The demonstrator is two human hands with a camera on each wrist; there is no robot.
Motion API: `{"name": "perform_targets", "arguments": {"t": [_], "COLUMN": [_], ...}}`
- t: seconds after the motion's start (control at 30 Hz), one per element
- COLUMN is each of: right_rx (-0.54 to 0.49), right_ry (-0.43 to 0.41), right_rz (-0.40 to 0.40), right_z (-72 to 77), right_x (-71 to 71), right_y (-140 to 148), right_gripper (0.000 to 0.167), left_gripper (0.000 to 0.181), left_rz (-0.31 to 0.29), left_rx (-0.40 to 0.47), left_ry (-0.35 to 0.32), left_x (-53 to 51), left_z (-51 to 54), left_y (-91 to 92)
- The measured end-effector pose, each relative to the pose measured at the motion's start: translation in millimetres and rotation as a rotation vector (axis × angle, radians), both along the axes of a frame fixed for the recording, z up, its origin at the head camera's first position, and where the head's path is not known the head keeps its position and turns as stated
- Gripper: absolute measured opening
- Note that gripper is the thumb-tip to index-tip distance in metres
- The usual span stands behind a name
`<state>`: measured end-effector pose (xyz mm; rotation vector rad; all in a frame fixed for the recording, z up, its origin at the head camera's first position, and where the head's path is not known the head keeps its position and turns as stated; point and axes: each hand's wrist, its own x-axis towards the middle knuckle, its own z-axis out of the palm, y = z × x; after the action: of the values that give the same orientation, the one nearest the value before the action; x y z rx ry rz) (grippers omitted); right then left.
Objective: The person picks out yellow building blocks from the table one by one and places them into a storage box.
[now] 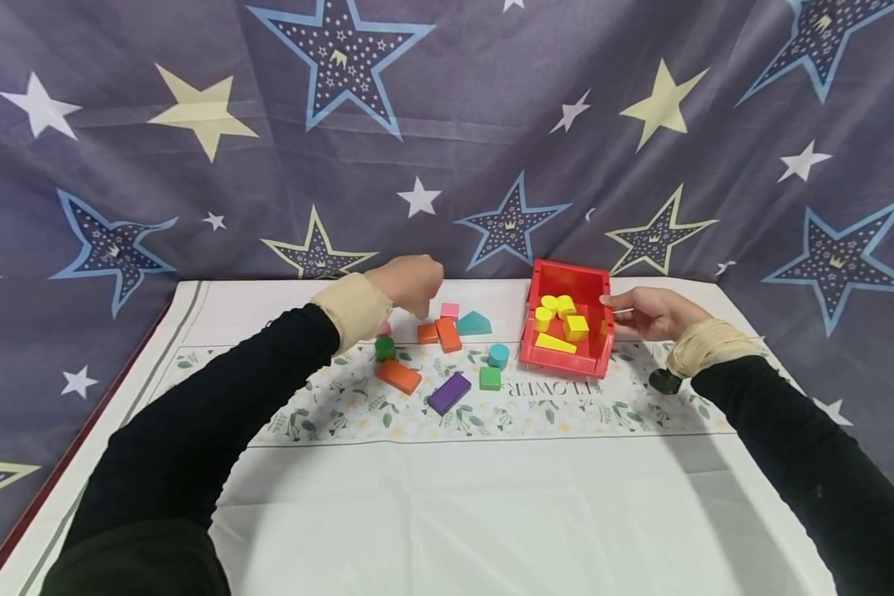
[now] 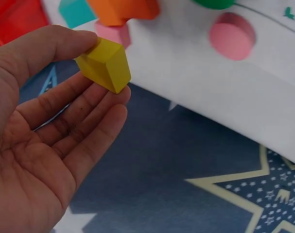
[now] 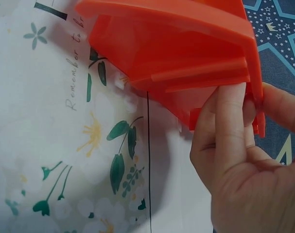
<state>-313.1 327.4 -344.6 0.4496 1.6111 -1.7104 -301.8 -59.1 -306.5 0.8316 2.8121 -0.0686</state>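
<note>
Between thumb and fingertips my left hand (image 2: 55, 111) pinches a yellow block (image 2: 106, 65) with flat faces. In the head view that left hand (image 1: 411, 283) is above the far part of the table, left of the red bin, and its back hides the block. My right hand (image 1: 656, 312) grips the right side wall of the red plastic bin (image 1: 602, 352). The right wrist view shows the right hand (image 3: 249, 141) with its thumb and fingers on either side of the bin's rim (image 3: 256, 73). Several yellow blocks (image 1: 576, 328) lie inside the bin.
Left of the bin lie loose blocks: a purple block (image 1: 449, 393), orange blocks (image 1: 398, 377), a green cube (image 1: 490, 378), a blue cylinder (image 1: 498, 356), a teal triangle (image 1: 474, 323) and a pink block (image 1: 449, 310). A starry curtain (image 1: 447, 124) hangs behind the white-covered table (image 1: 477, 505).
</note>
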Motion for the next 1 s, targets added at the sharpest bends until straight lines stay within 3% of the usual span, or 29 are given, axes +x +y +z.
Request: {"name": "perform_targets", "arguments": {"t": [0.37, 0.53, 0.83, 1.0], "right_rx": [-0.005, -0.008, 0.002, 0.002], "right_ry": [0.005, 0.009, 0.012, 0.01], "right_rz": [-0.001, 0.0, -0.005, -0.004], "right_z": [-2.8, -2.7, -1.2, -1.3], "right_x": [-0.5, -0.1, -0.3, -1.3], "right_y": [1, 2, 1, 0], "right_gripper": [0.015, 0.014, 0.01, 0.01], "left_gripper": [0.01, 0.022, 0.024, 0.011], "left_rz": [-0.038, -0.062, -0.107, -0.158], "left_rx": [0.036, 0.036, 0.052, 0.045], "left_ry": [0.007, 0.029, 0.044, 0.06], "left_x": [-0.4, 0.4, 5.5, 7.8], "left_z": [18.7, 26.7, 40.8, 43.1], "left_y": [35.4, 51.7, 85.9, 108.2]}}
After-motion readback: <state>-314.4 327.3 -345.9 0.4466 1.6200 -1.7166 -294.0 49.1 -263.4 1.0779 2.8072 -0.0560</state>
